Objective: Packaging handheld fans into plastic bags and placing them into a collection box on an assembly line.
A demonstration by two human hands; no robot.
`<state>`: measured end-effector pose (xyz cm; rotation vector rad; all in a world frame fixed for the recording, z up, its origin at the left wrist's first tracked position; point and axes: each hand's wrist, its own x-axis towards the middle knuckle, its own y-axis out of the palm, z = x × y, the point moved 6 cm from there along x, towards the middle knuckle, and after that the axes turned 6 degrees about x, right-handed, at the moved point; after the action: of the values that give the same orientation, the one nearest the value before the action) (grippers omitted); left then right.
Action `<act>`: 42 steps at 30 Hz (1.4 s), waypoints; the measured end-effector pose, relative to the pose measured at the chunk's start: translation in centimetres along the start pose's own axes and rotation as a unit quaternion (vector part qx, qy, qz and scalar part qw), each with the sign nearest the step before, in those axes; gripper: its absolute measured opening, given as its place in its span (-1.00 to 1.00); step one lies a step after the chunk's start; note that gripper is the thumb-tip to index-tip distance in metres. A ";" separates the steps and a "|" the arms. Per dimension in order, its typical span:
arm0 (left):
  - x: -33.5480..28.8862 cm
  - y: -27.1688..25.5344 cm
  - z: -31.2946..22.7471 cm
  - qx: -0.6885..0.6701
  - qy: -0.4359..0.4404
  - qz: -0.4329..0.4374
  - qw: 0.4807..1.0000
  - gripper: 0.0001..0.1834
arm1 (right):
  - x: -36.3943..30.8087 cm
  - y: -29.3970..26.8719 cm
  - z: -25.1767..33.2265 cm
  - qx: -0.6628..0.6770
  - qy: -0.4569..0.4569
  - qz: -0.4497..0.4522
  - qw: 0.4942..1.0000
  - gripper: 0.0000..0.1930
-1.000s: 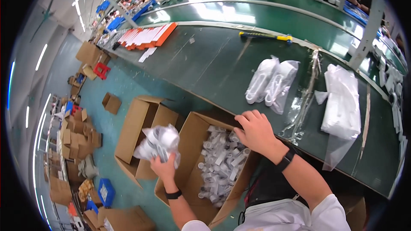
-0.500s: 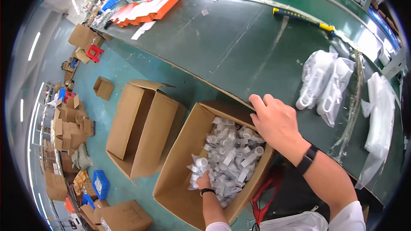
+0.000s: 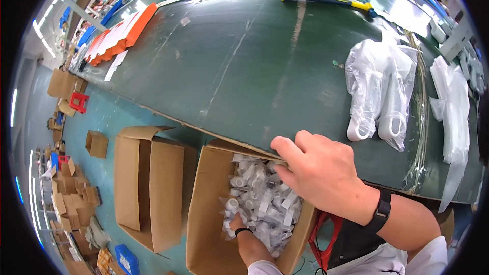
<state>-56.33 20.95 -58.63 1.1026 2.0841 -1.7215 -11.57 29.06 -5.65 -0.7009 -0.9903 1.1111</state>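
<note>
My left hand point(image 3: 237, 222) reaches into a deep cardboard box point(image 3: 204, 214) and closes on a white plastic part in a clear bag point(image 3: 232, 205), at the left of the heap. Many more bagged white parts point(image 3: 265, 203) fill that box; my fingertips are partly hidden among them. Wearing a black wristband, my right hand point(image 3: 323, 175) is curled over the edge of the green table point(image 3: 239, 86), thumb below and fingers on top. It covers the box's far right corner, so whether it also touches the rim cannot be seen.
Two bagged white plastic pieces point(image 3: 379, 91) lie on the table's right, beside a stack of clear bags point(image 3: 451, 107). A yellow-and-blue hammer point(image 3: 326, 0) rests at the far edge, orange-and-white trays point(image 3: 122, 33) at far left. Another open carton point(image 3: 147, 188) stands on the floor.
The view has shifted, so the table fills more of it. My right hand remains at the table edge and looks larger; my left hand stays at the bagged parts.
</note>
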 end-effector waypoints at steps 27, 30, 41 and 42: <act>-36.7 -20.9 -15.0 -0.201 0.525 -0.072 0.824 -0.75 | -8.4 -6.6 1.6 0.266 0.026 -0.098 0.959 -0.66; -49.9 -22.2 -19.2 -0.211 0.605 -0.024 0.768 -0.79 | -14.3 -13.0 0.5 0.364 -0.022 -0.119 0.924 -0.66; -80.4 -7.9 -16.6 0.005 0.916 0.291 0.276 -0.63 | -36.2 -26.6 -20.7 0.314 0.295 -0.398 0.810 -0.80; -81.2 -6.3 -16.2 0.016 0.931 0.268 0.249 -0.57 | -37.3 -27.6 -21.7 0.306 0.305 -0.409 0.804 -0.79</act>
<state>0.38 2.85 -0.75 3.9307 0.8044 1.0483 14.62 -14.72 -1.78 -0.0274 -0.2490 0.3209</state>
